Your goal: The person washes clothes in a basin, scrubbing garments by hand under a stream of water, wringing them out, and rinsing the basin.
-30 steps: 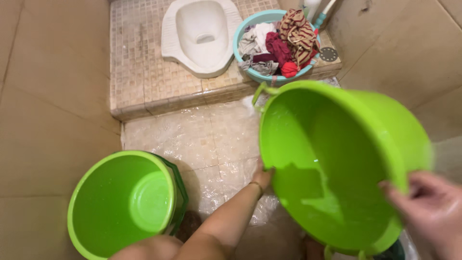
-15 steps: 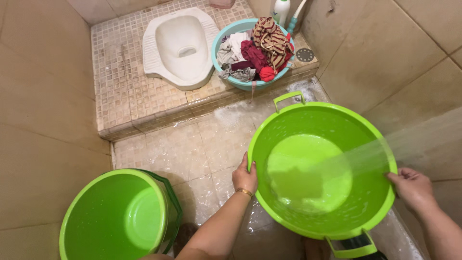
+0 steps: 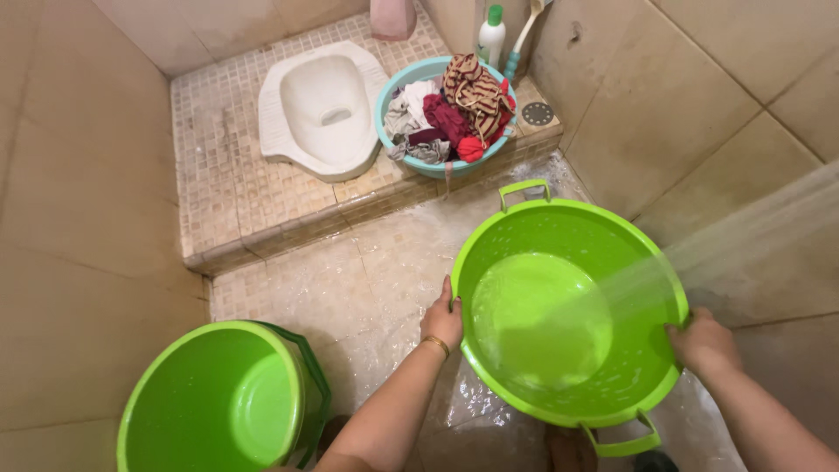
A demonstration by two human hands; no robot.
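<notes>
The green basin (image 3: 568,306) sits low over the wet tiled floor (image 3: 350,280), held level between both hands, and a stream of water (image 3: 717,245) comes in from the right and lands inside it; only a shallow film with a few bubbles shows on its bottom, so as far as can be judged the filling or rinsing is at an early stage and most of the basin is yet to take water. To its left stands a green bucket (image 3: 218,402) with a dark green handle, apart from the basin and holding nothing that can be seen. On the raised mosaic step (image 3: 218,175) are a white squat toilet pan (image 3: 319,105) and, just beside it, a light blue tub (image 3: 411,83) piled with mixed clothes (image 3: 454,109), none of them yet in the green basin. The left hand (image 3: 441,322) is closed over the basin's near-left rim, a thin bangle at the wrist; the right hand (image 3: 703,343) grips the right rim. A white bottle with a green cap (image 3: 492,37) stands in the far corner.
</notes>
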